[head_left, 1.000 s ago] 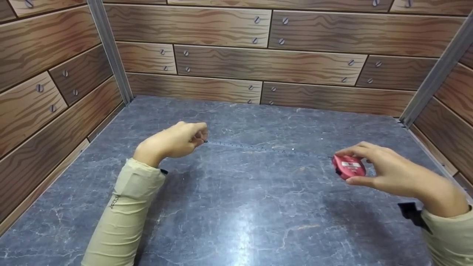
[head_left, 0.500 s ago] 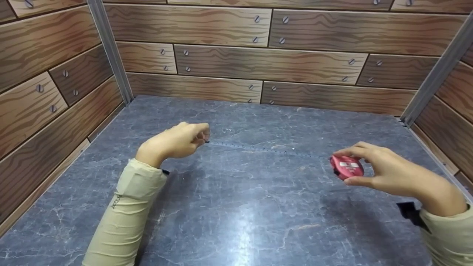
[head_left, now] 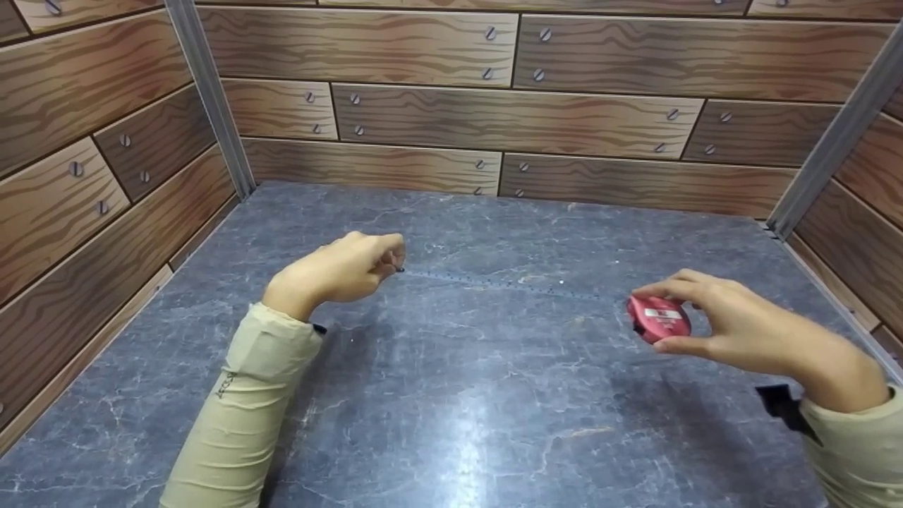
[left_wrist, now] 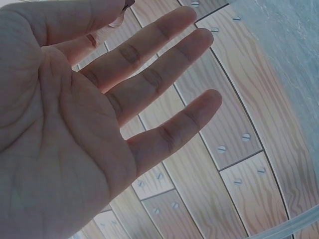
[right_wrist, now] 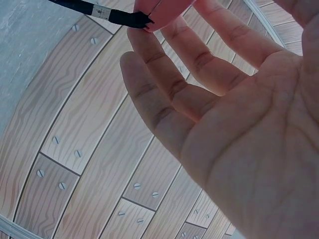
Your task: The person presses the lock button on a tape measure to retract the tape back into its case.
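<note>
A red round tape-measure case is gripped between thumb and fingers of the right hand, above the right part of the table. From it a thin bluish tape with dark marks stretches left to the left hand, whose thumb and index finger pinch its dark end. In the left wrist view, the other fingers of the left hand are extended. The right wrist view shows part of the red case at the fingertips, with a black strap hanging from it.
Beneath both hands lies a dark blue marbled table. Wood-patterned walls stand at the back and both sides, with grey metal strips at the corners.
The left hand has shifted slightly right and the right hand slightly left with the red case, so the tape between them is a little shorter.
</note>
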Available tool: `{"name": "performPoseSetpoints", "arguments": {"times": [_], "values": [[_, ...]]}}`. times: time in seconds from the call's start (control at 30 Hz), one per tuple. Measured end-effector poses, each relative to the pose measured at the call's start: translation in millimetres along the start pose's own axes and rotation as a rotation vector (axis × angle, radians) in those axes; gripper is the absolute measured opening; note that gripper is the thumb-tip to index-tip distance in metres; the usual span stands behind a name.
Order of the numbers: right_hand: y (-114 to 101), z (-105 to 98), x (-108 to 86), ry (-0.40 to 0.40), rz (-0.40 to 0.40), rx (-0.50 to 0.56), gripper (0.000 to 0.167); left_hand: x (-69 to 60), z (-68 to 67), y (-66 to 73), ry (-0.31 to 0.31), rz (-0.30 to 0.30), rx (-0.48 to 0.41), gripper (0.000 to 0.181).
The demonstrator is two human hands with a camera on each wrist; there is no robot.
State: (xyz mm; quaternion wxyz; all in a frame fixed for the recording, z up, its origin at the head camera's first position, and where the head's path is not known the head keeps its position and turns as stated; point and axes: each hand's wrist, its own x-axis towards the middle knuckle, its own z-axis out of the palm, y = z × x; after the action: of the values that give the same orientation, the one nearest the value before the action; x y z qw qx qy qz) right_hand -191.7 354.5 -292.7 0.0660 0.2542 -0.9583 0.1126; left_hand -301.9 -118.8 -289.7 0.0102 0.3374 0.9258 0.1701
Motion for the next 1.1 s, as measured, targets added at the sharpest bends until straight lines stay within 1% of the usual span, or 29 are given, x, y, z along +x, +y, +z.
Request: {"name": "performPoseSetpoints", "arguments": {"times": [0.13, 0.23, 0.37, 0.5, 0.6, 0.73, 0.83, 1.1], "values": [[-1.3, 1.2, 2.0, -0.003, -0.008, 0.000, 0.063, -1.4, 0.0, 0.4, -0.008, -0.001, 0.007, 0.016], [-3.0, 2.2, 3.9, -0.007, -0.014, 0.011, 0.062, -3.5, -0.4, 0.1, -0.010, -0.011, 0.012, 0.019], [-3.9, 1.3, 3.4, 0.008, -0.021, 0.009, 0.062, -3.7, -0.5, 1.0, -0.017, -0.031, 0.008, 0.025], [-3.5, -1.0, -0.5, 0.022, -0.018, -0.010, 0.063, -0.7, 1.9, 2.8, -0.017, -0.018, 0.010, 0.030], [-3.7, -2.1, -2.3, 0.027, -0.019, -0.026, 0.064, 1.3, 3.9, 3.7, -0.010, 0.015, 0.009, 0.031], [-4.4, -1.9, -1.0, 0.022, -0.021, -0.029, 0.064, 0.6, 3.8, 5.3, -0.012, 0.040, -0.001, 0.023], [-4.7, -1.9, -0.7, 0.017, -0.019, -0.026, 0.065, 0.3, 2.7, 7.4, -0.020, 0.042, -0.010, 0.018], [-6.1, -1.0, 0.2, 0.021, -0.022, -0.020, 0.064, -0.3, 1.7, 9.9, -0.024, 0.054, -0.019, 0.018]]}}
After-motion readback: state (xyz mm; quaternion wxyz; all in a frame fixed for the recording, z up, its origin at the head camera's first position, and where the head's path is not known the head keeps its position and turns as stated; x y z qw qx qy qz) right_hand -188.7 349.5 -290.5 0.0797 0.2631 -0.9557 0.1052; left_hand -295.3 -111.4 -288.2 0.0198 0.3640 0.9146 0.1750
